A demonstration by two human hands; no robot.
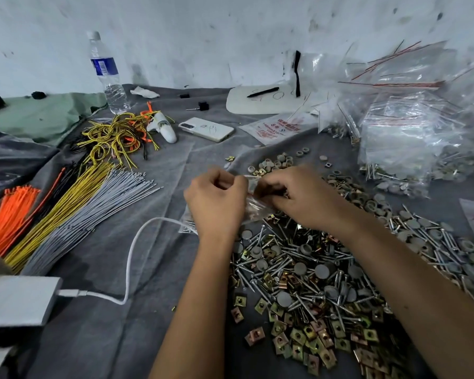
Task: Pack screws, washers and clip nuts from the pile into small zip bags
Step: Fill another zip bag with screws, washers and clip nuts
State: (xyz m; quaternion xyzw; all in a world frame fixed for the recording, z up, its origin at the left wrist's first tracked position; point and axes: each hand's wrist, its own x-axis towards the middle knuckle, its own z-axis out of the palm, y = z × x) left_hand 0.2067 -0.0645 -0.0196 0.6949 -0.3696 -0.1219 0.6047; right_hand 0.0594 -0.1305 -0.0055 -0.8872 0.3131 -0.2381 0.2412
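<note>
**Both hands on a small bag above the pile**

Your left hand [216, 199] and right hand [298, 195] meet at the middle of the grey cloth [153, 318], fingers of each curled round the top of a small clear zip bag [251, 206]. The bag's lower part hangs between your wrists, its bottom corner touching the cloth by a white cable [129, 258].

The pile of screws, washers and clip nuts [312, 277] lies under your right forearm and spreads to the near right edge of the view. Loose clip nuts [298, 335] thin out at its left border.

To the left of your left forearm the cloth is bare as far as the cable. Beyond it lie bundled cable ties [66, 212]. On the right, a heap of filled bags [411, 143] stands close to the pile's far edge. A phone [206, 129] and a water bottle [107, 75] sit farther back, well apart from your hands.
</note>
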